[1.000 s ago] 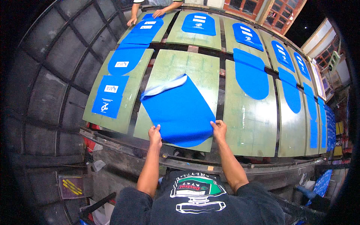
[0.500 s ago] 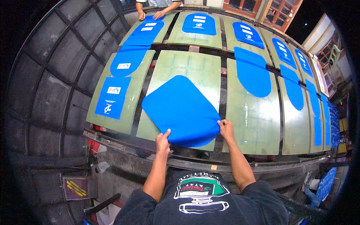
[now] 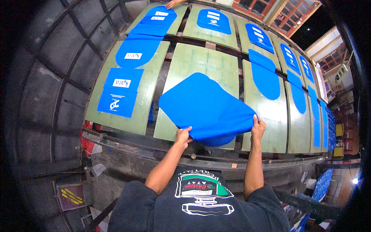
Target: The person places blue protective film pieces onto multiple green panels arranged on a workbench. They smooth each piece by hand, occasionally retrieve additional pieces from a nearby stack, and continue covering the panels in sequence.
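Observation:
A blue fabric piece [image 3: 203, 104] lies slanted over the front middle green board [image 3: 177, 62], its near part lifted and creased between my hands. My left hand [image 3: 184, 134] pinches its lower left edge, with the thumb on top. My right hand [image 3: 257, 127] grips the right corner, pulled out toward the neighbouring board. The rounded near end sags between them and partly hides the board. The fingertips under the fabric are hidden.
More green boards with blue cut pieces [image 3: 264, 81] surround it, some bearing white prints [image 3: 121, 83]. Another person's hand [image 3: 172, 4] touches a piece at the far left. A dark metal rail [image 3: 110, 141] runs along the near edge. Black gridded panels [image 3: 58, 96] stand left.
My hands have moved rightward and the right one upward, drawing the fabric with them. The curled white far corner now lies flat. The other person has mostly left the view at the top.

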Demonstrator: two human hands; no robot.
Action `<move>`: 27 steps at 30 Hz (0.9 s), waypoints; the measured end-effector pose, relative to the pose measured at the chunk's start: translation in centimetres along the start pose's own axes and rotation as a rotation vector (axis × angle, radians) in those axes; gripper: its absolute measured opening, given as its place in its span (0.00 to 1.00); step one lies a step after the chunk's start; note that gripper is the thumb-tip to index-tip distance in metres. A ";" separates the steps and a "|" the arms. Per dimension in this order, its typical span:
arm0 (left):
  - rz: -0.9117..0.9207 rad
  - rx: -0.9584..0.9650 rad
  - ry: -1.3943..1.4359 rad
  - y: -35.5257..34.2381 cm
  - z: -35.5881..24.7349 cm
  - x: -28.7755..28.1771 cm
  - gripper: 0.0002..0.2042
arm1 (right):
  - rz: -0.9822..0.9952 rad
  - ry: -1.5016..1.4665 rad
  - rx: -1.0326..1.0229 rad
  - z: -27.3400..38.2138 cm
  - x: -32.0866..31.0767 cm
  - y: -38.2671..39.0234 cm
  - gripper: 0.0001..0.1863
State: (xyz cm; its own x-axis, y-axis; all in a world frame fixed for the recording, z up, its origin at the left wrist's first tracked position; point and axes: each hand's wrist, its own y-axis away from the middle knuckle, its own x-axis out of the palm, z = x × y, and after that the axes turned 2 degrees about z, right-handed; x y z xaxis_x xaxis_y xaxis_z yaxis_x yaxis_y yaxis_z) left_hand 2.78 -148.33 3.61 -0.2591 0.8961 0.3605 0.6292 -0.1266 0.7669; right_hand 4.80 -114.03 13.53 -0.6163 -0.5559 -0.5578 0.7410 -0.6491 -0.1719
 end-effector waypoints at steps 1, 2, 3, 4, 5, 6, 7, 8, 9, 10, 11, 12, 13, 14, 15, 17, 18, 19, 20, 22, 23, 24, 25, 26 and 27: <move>0.010 0.005 -0.001 0.1 0.1 0.1 0.15 | 0.035 -0.137 0.076 0.5 -0.6 0.1 0.20; 0.019 0.010 -0.001 0.3 0.4 0.2 0.14 | 0.069 -0.276 0.151 1.0 -1.0 0.3 0.20; -0.017 0.034 0.034 0.9 1.0 0.2 0.12 | 0.074 -0.332 0.159 1.5 -1.2 0.4 0.18; 0.013 0.048 0.068 1.2 1.3 0.3 0.12 | 0.067 -0.426 0.175 1.8 -1.5 0.6 0.17; 0.041 0.062 0.104 1.8 1.7 0.2 0.13 | 0.060 -0.520 0.188 2.0 -1.8 0.7 0.16; 0.068 0.076 0.141 2.2 2.0 0.2 0.13 | 0.053 -0.615 0.199 2.1 -2.2 0.7 0.15; 0.044 0.009 0.056 2.9 1.4 0.4 0.15 | -0.013 -0.671 0.199 2.4 -2.7 0.4 0.15; 0.050 0.003 0.107 2.6 1.4 0.0 0.15 | -0.067 -0.734 0.196 3.2 -2.8 0.0 0.14; 0.055 -0.003 0.159 2.2 1.4 -0.3 0.16 | -0.121 -0.797 0.192 4.0 -3.2 -0.2 0.14; 0.058 -0.004 0.214 1.8 1.3 -0.4 0.16 | -0.075 -0.860 0.222 5.4 -3.9 -0.3 0.13; -0.006 -0.055 0.223 1.8 1.1 -0.2 0.18 | -0.032 -0.928 0.248 7.3 -4.8 -0.5 0.13; -0.008 -0.067 0.236 2.1 0.8 -0.4 0.19 | 0.014 -0.995 0.273 8.4 -5.2 -0.7 0.14; 0.008 -0.089 0.243 2.4 0.9 -0.5 0.20 | 0.033 -1.020 0.253 8.7 -6.1 -1.0 0.13; 0.017 -0.115 0.256 3.0 1.0 -0.6 0.22 | 0.025 -1.005 0.234 9.0 -6.5 -1.3 0.13; 0.073 -0.027 0.161 3.7 0.8 -1.5 0.24 | 0.018 -0.990 0.214 9.4 -6.5 -1.5 0.13; -0.062 0.131 -0.010 7.8 -1.4 -0.1 0.30 | -0.023 -0.957 0.157 11.4 -6.1 -1.3 0.13; 0.031 0.071 -0.013 9.8 -2.7 0.9 0.32 | -0.011 -0.956 0.141 12.7 -5.9 -1.2 0.13; 0.124 0.009 -0.017 11.3 -4.1 1.8 0.33 | -0.002 -0.954 0.126 13.6 -5.6 -1.2 0.13; 0.212 -0.046 -0.018 11.8 -4.9 2.5 0.35 | 0.013 -0.958 0.111 14.3 -4.9 -1.2 0.13; 0.449 -0.374 -0.077 10.6 -4.2 3.6 0.52 | -0.046 -0.961 0.082 14.9 -3.0 -1.4 0.14; 0.440 -0.425 -0.111 11.5 -4.7 5.3 0.54 | -0.059 -0.933 0.065 14.7 -2.5 -1.8 0.14; 0.432 -0.475 -0.146 12.7 -5.4 6.5 0.56 | -0.071 -0.905 0.047 14.8 -2.1 -2.2 0.14; 0.438 -0.515 -0.158 13.4 -6.4 6.9 0.56 | -0.124 -0.920 0.081 17.3 -1.4 -1.8 0.14; 0.484 -0.567 -0.104 14.0 -7.3 6.7 0.55 | -0.154 -0.969 0.073 19.2 -0.9 -1.8 0.13; 0.531 -0.620 -0.050 14.5 -8.1 6.0 0.55 | -0.186 -1.017 0.064 20.8 -0.5 -1.9 0.13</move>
State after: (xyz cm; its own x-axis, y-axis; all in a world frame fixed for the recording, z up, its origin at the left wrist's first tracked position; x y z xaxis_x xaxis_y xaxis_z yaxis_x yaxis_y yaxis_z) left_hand 4.34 -148.21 21.20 0.0019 0.6663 0.7457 0.1358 -0.7389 0.6599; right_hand -1.89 -123.31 31.01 -0.6755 -0.6009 0.4274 0.6140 -0.7793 -0.1251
